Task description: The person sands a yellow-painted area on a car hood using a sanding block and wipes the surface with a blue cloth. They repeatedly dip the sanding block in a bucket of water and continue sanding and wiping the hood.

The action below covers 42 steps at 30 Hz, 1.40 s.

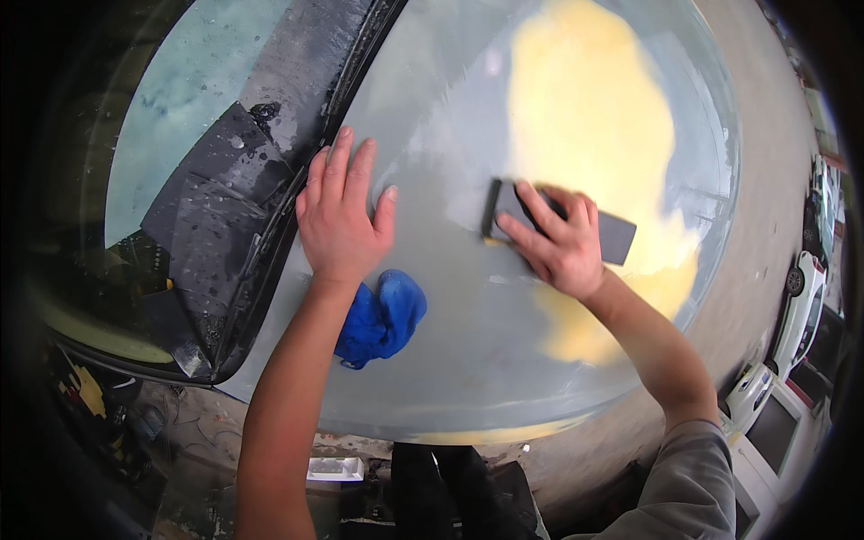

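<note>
My right hand grips a dark sanding block, its fingers over the top. The block lies on a grey car panel, at the left edge of a pale yellow filler patch. Flat on the same panel rests my left hand, fingers stretched out beside the black window trim, holding nothing. A crumpled blue cloth sits on the panel next to my left wrist, partly hidden by the forearm.
Dark sheets, wet with droplets, lie on the car's window glass at the left. Below the panel edge is a small white tray. Parked at the far right stands a white car on the concrete floor.
</note>
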Each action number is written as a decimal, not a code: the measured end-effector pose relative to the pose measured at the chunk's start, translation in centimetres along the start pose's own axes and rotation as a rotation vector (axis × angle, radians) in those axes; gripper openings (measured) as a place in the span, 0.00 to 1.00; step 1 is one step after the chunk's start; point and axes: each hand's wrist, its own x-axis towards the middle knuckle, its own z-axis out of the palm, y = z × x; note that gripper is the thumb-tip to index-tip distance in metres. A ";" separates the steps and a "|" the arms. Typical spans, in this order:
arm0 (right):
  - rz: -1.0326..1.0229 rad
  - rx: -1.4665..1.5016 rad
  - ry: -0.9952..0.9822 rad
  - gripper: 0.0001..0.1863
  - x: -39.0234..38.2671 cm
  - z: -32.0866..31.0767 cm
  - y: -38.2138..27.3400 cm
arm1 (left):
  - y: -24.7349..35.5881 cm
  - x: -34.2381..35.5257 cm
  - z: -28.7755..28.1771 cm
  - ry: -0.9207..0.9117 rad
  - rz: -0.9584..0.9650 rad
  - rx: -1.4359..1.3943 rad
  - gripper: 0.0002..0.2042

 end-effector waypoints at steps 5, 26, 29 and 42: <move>0.003 -0.071 0.119 0.25 15.7 4.2 7.2 | 1.7 1.2 1.1 0.019 0.031 -0.086 0.30; 0.014 -0.059 0.053 0.24 3.9 1.3 2.0 | 0.3 0.3 0.0 -0.032 0.005 0.010 0.30; 0.051 -0.140 0.172 0.18 17.0 4.0 8.2 | 2.0 1.5 1.0 0.002 0.038 -0.082 0.30; -0.002 -0.062 0.147 0.23 17.1 4.4 7.4 | 1.2 1.1 1.0 0.022 0.055 -0.119 0.29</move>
